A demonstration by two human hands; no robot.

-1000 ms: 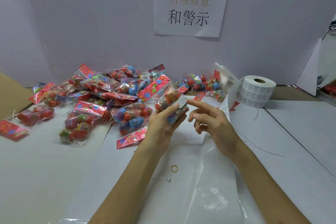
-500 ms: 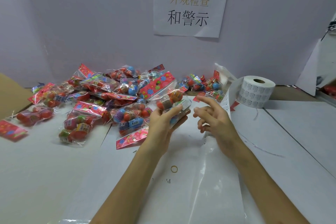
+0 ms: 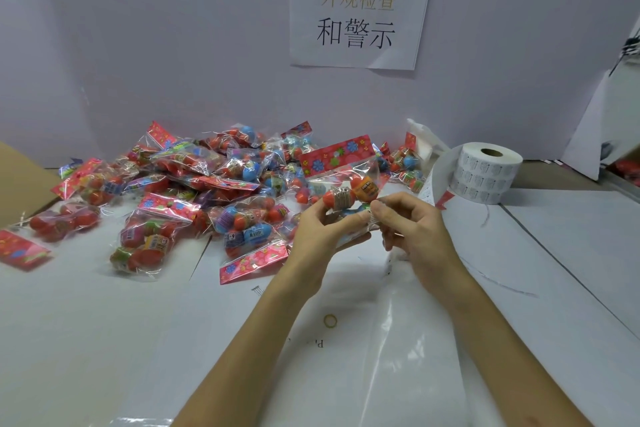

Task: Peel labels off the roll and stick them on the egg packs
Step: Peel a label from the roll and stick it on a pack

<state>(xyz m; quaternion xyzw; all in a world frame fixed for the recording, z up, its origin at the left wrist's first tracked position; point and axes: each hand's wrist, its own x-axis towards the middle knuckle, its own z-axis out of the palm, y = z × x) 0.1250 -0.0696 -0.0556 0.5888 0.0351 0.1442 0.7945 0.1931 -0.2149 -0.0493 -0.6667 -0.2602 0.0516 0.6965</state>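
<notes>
My left hand (image 3: 323, 230) grips a clear egg pack (image 3: 349, 189) with a red flowered header, holding it up over the table's middle. My right hand (image 3: 412, 227) meets it from the right, with thumb and fingers curled round the pack's lower right end, where a small white label shows. The white label roll (image 3: 485, 173) stands upright at the right, its backing strip trailing down towards my hands. A heap of egg packs (image 3: 207, 184) lies behind and to the left.
A printed paper sign (image 3: 356, 10) hangs on the back wall. A loose plastic sheet (image 3: 398, 340) covers the white table in front of me. A small rubber band (image 3: 330, 321) lies on it. A brown cardboard edge (image 3: 20, 180) is at the far left.
My right hand moved left from open air onto the pack's right end. The left hand tilted the pack upward, header now pointing up.
</notes>
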